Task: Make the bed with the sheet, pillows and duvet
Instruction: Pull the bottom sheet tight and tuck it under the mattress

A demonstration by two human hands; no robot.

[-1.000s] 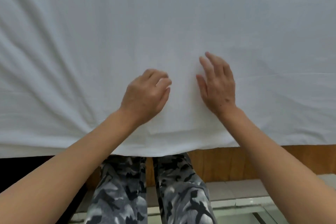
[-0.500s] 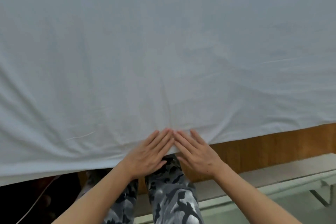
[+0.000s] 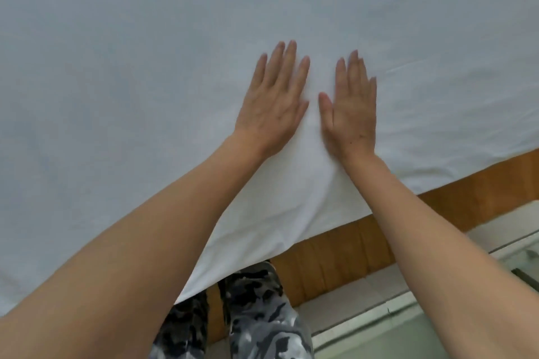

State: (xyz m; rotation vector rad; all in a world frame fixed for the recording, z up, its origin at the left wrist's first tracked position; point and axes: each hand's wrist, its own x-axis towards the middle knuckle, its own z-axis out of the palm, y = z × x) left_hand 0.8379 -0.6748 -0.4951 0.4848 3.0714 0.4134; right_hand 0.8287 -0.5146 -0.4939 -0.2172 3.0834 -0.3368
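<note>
Looking down over a white sheet covering the bed and filling most of the view, its near hem hanging over the side and running diagonally from lower left up to the right edge. Lying mostly smooth across the top, with faint creases fanning out to the right of the hands and soft folds gathering just below the wrists.

Resting the left hand palm down on the sheet, fingers stretched straight and slightly fanned, pinching nothing. Laying the right hand flat just beside it, apart by a narrow strip of cloth, fingers extended and held close together, thumb angled inward toward the left hand. Gripping no fabric with either hand; pressing flat only. Reaching forward with both bare forearms from the bottom corners of the frame, converging toward the middle of the bed.

Showing a wooden bed frame under the hanging hem, brown panels running along the same diagonal. Standing close against that side in grey camouflage trousers, legs partly tucked under the draped edge. Showing pale floor tiles at lower right, with a light-coloured ledge or rail beyond them, too blurred to identify further.
</note>
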